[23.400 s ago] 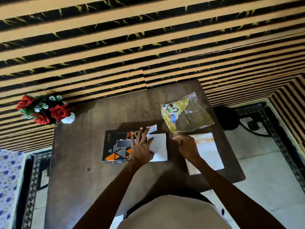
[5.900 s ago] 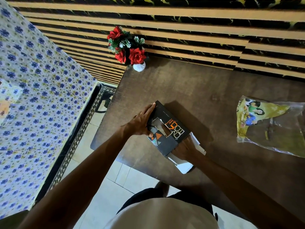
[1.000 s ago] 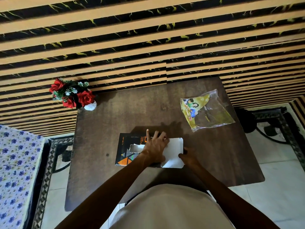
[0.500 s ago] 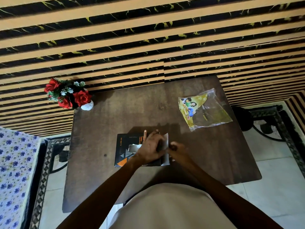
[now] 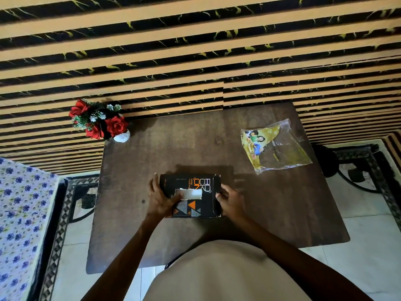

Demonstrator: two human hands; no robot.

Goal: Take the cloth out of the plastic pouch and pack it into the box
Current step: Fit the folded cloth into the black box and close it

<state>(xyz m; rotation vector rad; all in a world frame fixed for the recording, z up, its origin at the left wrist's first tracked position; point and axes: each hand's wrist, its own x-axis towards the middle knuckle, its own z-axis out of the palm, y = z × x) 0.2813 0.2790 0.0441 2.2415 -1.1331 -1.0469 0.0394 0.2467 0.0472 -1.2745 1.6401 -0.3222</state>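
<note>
1. Left hand (image 5: 161, 198) lies flat with fingers spread on the 9 o'clock end of the box (image 5: 188, 183). Right hand (image 5: 231, 202) curls round its 3 o'clock end.
2. Box long axis runs 9–3, between the hands.
3. White cloth (image 5: 191, 194) shows in the box window, beside the left thumb.
4. Pouch (image 5: 280, 148) sits at 1 o'clock, well apart and nearer the right hand.
5. Judgement: closing the 3 o'clock end falls to the right hand.

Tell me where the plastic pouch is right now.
In the head view, the plastic pouch lies flat on the far right part of the table, near the striped wall, well apart from the black box at the near middle.
</note>
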